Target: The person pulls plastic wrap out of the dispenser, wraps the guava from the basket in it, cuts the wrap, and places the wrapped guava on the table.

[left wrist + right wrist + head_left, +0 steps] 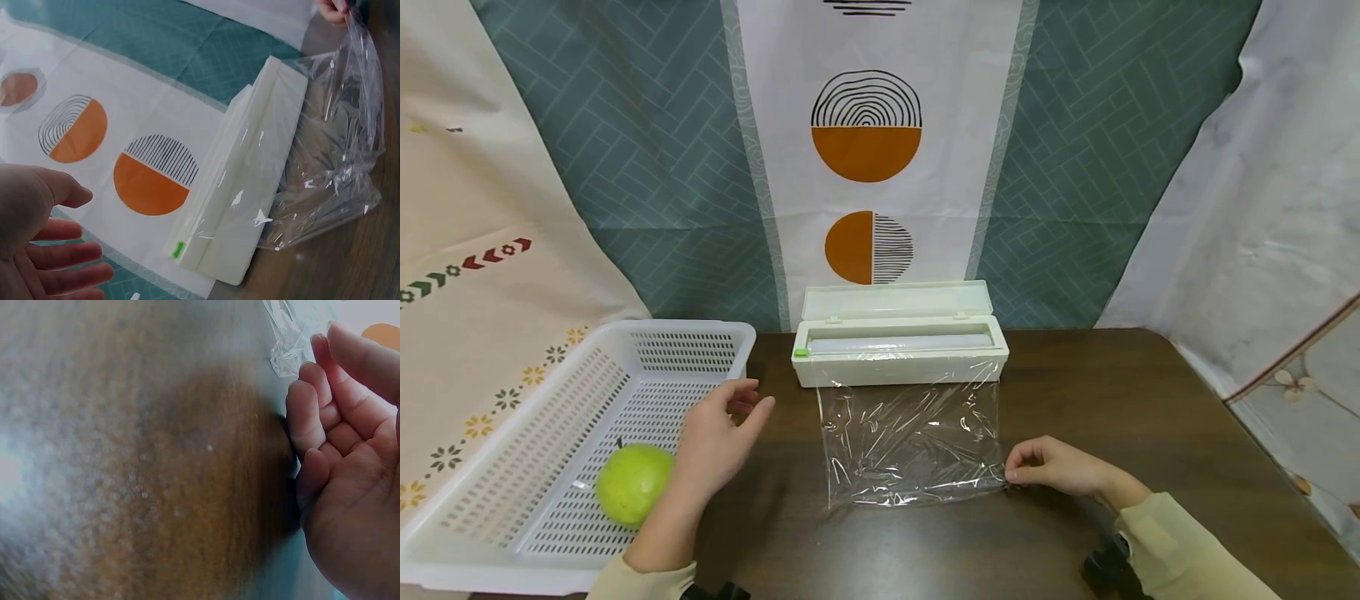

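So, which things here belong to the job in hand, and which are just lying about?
In the job:
plastic wrap, pinched near a corner by the right hand
open box that the wrap comes from

Seemingly just lying about:
white basket, held by neither hand
green fruit in it, perhaps for later

On the counter (1075, 383), the basket (647, 408) stands left, the fruit (636, 483) in it; the box (901, 328), roll (901, 342) inside, sits far, right of the basket, before the cloth (865, 196). Film (917, 442) reaches nearward from the box, the right hand (1063, 467) at its near right corner.
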### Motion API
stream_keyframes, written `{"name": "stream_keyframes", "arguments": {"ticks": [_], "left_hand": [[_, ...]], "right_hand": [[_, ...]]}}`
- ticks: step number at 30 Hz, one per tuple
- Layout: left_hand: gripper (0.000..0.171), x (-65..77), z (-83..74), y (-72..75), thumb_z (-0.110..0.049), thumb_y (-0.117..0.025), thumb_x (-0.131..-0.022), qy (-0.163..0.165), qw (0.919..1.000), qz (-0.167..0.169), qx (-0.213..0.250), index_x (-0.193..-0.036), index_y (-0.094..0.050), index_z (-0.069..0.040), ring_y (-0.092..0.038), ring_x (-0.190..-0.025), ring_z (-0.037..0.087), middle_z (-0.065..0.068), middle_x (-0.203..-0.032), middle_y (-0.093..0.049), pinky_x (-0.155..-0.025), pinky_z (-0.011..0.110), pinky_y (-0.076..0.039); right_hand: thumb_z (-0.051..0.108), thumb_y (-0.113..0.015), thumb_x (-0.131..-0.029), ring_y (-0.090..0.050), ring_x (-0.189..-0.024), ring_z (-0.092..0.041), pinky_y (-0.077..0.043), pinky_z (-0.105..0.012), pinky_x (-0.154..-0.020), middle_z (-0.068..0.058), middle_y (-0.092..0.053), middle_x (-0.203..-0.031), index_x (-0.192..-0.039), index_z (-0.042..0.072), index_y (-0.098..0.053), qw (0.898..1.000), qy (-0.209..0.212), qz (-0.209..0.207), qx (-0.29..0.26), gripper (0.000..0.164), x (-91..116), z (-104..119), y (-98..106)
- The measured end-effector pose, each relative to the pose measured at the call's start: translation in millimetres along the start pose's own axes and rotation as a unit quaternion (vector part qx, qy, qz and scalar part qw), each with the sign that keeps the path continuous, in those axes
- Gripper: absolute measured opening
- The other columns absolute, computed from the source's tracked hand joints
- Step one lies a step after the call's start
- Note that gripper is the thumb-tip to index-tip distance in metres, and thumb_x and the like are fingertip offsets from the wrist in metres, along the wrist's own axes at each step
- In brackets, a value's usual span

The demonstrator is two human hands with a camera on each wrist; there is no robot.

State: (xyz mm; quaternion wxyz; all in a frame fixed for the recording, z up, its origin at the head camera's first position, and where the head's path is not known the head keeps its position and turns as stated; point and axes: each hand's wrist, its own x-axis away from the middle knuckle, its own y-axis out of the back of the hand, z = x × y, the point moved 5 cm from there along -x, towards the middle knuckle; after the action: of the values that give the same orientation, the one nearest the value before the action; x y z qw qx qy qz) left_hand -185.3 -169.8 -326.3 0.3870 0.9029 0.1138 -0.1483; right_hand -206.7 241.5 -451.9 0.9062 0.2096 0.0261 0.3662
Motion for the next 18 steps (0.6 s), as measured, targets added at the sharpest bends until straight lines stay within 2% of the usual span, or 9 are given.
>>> {"name": "stream_keyframes", "arguments": {"ticks": [8, 18], "left_hand": [[0.03, 0.4, 0.7, 12.1, -0.016, -0.069, -0.084, -0.009, 0.9997, -0.019, -0.01, -0.109, -0.065, 0.001, -0.066, -0.084, 0.027, 0.015, -0.094, -0.069, -0.073, 0.039, -0.053], [0.035, 8.3, 11.3, 30.0, -0.024, -0.067, -0.086, 0.018, 0.9991, -0.02, -0.033, -0.112, -0.065, 0.0, -0.065, -0.088, 0.03, 0.018, -0.1, -0.068, -0.073, 0.036, -0.051]], "right_hand": [[0.013, -0.06, -0.092, -0.051, -0.07, 0.001, -0.043, -0.019, -0.062, 0.012, -0.057, -0.076, -0.09, -0.003, -0.064, 1.0, -0.002, -0.005, 0.005, 0.016, 0, 2, 0], [0.014, -0.06, -0.091, -0.052, -0.071, 0.001, -0.044, -0.019, -0.063, 0.011, -0.057, -0.075, -0.09, -0.003, -0.064, 1.0, -0.011, -0.008, 0.004, 0.017, 0, 2, -1]]}}
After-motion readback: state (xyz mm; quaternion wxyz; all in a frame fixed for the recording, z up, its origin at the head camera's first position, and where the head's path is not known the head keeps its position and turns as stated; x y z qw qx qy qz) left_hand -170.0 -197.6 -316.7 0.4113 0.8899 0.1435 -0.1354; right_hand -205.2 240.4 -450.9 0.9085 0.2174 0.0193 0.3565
